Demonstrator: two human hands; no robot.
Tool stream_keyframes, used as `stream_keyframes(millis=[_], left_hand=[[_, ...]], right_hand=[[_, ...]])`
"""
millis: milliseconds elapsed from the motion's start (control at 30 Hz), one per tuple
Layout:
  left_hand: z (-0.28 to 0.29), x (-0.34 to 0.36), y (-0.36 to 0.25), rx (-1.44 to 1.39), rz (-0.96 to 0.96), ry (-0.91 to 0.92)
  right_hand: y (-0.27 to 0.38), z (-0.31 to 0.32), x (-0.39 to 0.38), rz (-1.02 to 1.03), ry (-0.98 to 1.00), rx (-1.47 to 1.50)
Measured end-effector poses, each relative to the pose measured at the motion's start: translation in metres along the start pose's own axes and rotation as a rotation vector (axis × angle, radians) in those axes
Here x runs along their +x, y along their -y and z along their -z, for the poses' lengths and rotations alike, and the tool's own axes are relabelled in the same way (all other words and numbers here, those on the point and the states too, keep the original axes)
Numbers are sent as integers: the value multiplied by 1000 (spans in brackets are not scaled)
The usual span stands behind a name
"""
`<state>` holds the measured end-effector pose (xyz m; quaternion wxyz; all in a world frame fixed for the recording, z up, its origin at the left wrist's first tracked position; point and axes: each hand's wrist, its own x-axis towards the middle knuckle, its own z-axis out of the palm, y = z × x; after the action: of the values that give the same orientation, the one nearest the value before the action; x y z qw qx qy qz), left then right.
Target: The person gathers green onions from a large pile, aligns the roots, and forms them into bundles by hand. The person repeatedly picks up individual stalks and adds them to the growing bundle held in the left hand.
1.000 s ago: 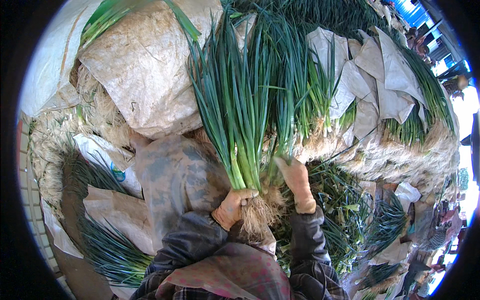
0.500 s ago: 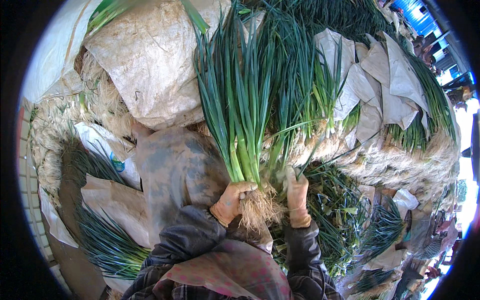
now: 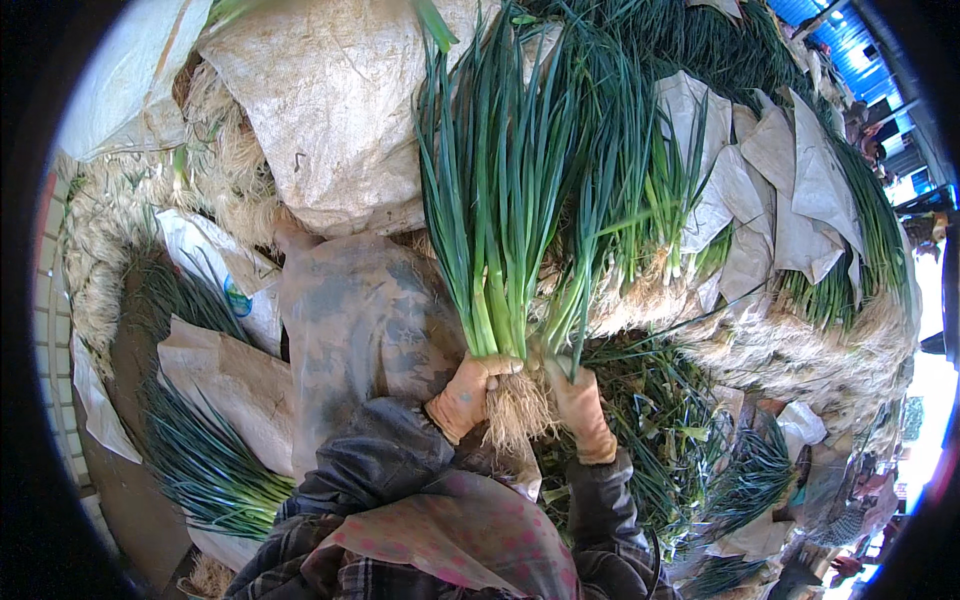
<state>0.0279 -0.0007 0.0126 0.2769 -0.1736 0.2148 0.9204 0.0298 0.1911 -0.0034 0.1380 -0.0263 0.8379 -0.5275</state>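
Observation:
A bunch of green onions (image 3: 497,240) stands in front of me, long dark leaves pointing away and pale stringy roots (image 3: 518,412) hanging toward me. My left hand (image 3: 468,393), in an orange-tan glove, is closed around its lower stems just above the roots. My right hand (image 3: 583,408), gloved alike, is closed beside the roots, gripping the lower end of a few thinner green onion stalks (image 3: 568,310). Its fingertips are close to the bunch; whether they touch it I cannot tell.
More green onions lie in rows at the right (image 3: 650,220), partly under beige sacking (image 3: 790,190). A large dirty white sack (image 3: 330,120) lies far left. Stripped leaves (image 3: 660,440) are heaped right of my hands. Another green onion pile (image 3: 220,470) lies at the near left.
My right hand has moved left, closer to my left hand and the roots, with the thinner stalks. My left hand keeps its hold on the bunch. The view has shifted slightly.

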Motion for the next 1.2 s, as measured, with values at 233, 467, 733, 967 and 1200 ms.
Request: stream_keyframes(millis=[233, 467, 733, 967, 1200], left_hand=[[-16, -5, -8, 26, -52, -27], [-15, -13, 0, -372, 35, 330], [17, -8, -13, 164, 123, 23], [12, -9, -10, -60, 218, 22], [-3, -18, -14, -208, 28, 201]], right_hand=[[7, 35, -47, 30, 99, 714], [20, 15, 18, 93, 80, 657], [23, -3, 36, -172, -47, 408], [21, -28, 13, 202, -403, -560], [28, -8, 5, -377, -556, 549]])
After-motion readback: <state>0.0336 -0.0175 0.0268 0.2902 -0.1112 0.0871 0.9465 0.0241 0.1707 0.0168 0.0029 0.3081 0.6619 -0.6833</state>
